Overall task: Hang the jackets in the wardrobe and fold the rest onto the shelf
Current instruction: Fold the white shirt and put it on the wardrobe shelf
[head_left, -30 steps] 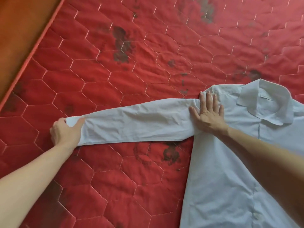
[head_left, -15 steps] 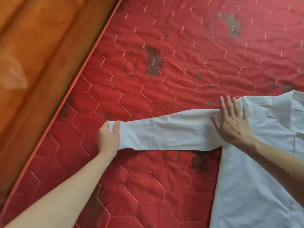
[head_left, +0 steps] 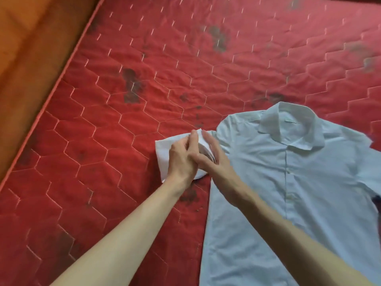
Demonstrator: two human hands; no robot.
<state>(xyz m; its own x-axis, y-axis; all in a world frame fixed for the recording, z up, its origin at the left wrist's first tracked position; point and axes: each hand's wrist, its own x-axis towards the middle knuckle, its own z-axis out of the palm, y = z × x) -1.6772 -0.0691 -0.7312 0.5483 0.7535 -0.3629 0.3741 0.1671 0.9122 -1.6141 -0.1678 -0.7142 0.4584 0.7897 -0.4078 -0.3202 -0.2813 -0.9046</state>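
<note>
White button-up shirt (head_left: 288, 182) lies front-up on the red quilted mattress (head_left: 144, 79), collar (head_left: 288, 124) toward the far side, body running near-right out of view. Its sleeve (head_left: 162, 149), left of the shoulder, is doubled over on itself — the folded bundle sits just left of the shoulder seam.

Left hand (head_left: 181, 159) has fingers curled, pinching the cuff end of the sleeve on top of the bundle. Right hand (head_left: 214, 159) lies with straight fingers pressed flat on the sleeve layers by the shoulder, touching the left hand; not gripping anything.

What could go wrong, as I judge it:
- Layers under the right hand look loose and fanned at the edge. If that palm lifts before the cuff is laid flat, the fold prob. springs open and the sleeve slides back out left.
- Pulling the cuff further across w/ the left hand could drag the shoulder and skew the placket — the body isn't pinned anywhere else.
- Thin cotton on a quilted surface creases easily; pressing a crooked fold sets it in.
- Mattress shows dark stains near the sleeve, incl. just near of the bundle; can't tell if dry, so rubbing white fabric there risks marks.

Shelf and wardrobe not in view.
</note>
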